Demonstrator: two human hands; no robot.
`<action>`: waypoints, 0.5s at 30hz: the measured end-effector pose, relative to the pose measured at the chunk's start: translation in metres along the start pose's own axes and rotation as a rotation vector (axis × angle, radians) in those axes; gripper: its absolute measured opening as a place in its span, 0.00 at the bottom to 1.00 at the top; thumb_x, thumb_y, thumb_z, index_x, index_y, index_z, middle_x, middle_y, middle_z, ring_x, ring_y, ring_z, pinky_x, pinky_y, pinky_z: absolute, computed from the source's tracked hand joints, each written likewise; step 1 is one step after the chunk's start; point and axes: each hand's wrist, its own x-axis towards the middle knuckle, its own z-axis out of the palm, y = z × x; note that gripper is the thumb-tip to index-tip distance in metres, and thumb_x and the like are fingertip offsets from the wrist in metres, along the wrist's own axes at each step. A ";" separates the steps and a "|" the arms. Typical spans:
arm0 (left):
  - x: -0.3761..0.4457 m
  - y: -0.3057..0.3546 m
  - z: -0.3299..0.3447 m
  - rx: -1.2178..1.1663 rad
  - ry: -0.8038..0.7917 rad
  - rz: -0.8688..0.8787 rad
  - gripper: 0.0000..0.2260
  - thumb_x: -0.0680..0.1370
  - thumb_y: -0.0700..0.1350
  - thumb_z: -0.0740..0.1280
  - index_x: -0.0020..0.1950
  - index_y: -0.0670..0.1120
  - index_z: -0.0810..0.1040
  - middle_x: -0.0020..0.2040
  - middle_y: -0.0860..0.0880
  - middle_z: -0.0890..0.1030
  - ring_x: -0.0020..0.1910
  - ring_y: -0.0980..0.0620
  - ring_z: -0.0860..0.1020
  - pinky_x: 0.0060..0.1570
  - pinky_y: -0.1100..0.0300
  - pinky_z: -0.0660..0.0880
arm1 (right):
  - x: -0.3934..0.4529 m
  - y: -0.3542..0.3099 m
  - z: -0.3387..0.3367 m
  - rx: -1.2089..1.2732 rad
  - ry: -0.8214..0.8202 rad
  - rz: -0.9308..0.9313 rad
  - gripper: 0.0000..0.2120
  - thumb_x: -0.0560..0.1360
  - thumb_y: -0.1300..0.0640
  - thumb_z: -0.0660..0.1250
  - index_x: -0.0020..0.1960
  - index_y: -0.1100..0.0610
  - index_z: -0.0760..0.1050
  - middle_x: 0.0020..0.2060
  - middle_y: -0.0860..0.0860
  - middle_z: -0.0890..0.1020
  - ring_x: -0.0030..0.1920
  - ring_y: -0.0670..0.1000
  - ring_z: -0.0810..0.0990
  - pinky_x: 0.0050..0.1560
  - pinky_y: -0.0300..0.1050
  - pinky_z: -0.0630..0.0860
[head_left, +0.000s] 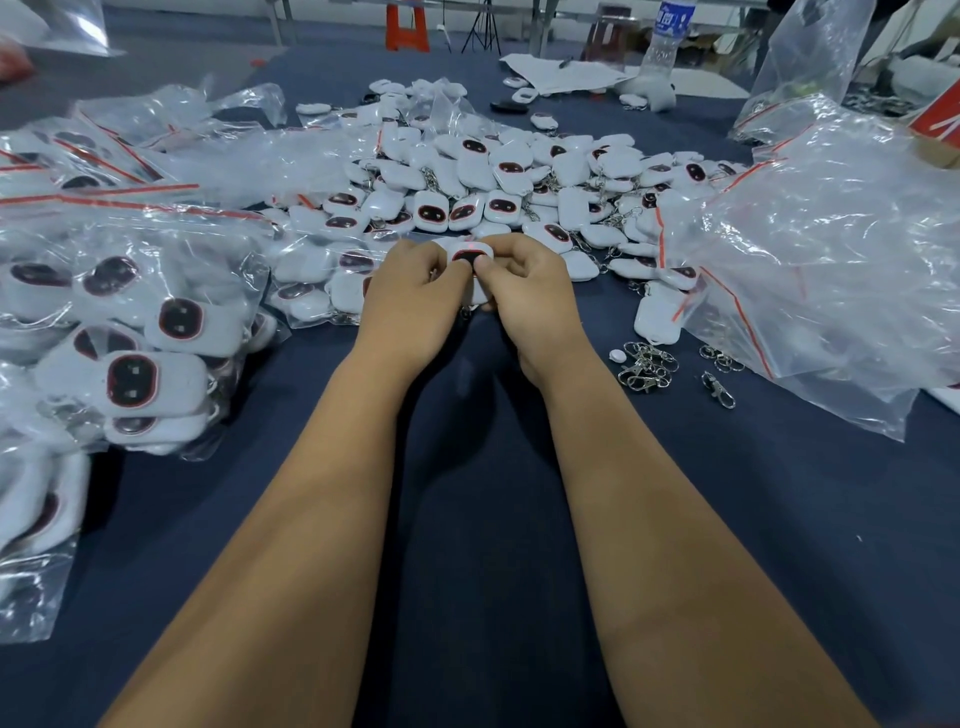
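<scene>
White plastic, with a dark oval face rimmed in red: that is the keychain gadget held between both hands above the middle of the dark blue tablecloth, just on the near side of a big loose pile of the same gadgets. The left hand grips its left side with curled fingers. The right hand grips the right side, fingers curled over the far edge and the thumb tip against the dark face. The two hands touch around it, so most of the body is hidden.

To the left lie clear zip bags with red seal strips, each filled with the gadgets. To the right sits a heap of crumpled clear bags, with one gadget face down at its near-left edge. Near that, right of the right wrist, lies a cluster of metal swivel clasps and rings, a single clasp apart from it, and a small white oval piece. At the far right stand a water bottle and sheets of paper; an orange stool stands beyond the table.
</scene>
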 end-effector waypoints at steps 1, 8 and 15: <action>0.000 0.001 0.000 -0.001 0.000 -0.001 0.15 0.78 0.47 0.62 0.34 0.42 0.68 0.40 0.47 0.70 0.41 0.50 0.69 0.37 0.58 0.62 | 0.000 0.000 0.000 0.012 -0.001 -0.002 0.07 0.79 0.64 0.64 0.48 0.54 0.78 0.35 0.45 0.80 0.35 0.38 0.77 0.44 0.39 0.74; -0.003 0.007 -0.004 -0.052 0.006 0.000 0.16 0.79 0.45 0.63 0.34 0.39 0.67 0.38 0.44 0.68 0.40 0.50 0.67 0.38 0.55 0.63 | 0.001 0.001 -0.001 0.055 -0.003 -0.006 0.07 0.78 0.66 0.64 0.49 0.56 0.78 0.30 0.41 0.80 0.32 0.36 0.77 0.38 0.33 0.72; -0.006 0.012 -0.006 -0.059 0.009 -0.020 0.16 0.77 0.44 0.64 0.38 0.30 0.71 0.35 0.38 0.68 0.36 0.50 0.66 0.36 0.55 0.62 | 0.001 0.001 0.001 0.040 0.000 -0.008 0.09 0.78 0.65 0.64 0.47 0.53 0.79 0.31 0.44 0.80 0.31 0.38 0.76 0.38 0.35 0.73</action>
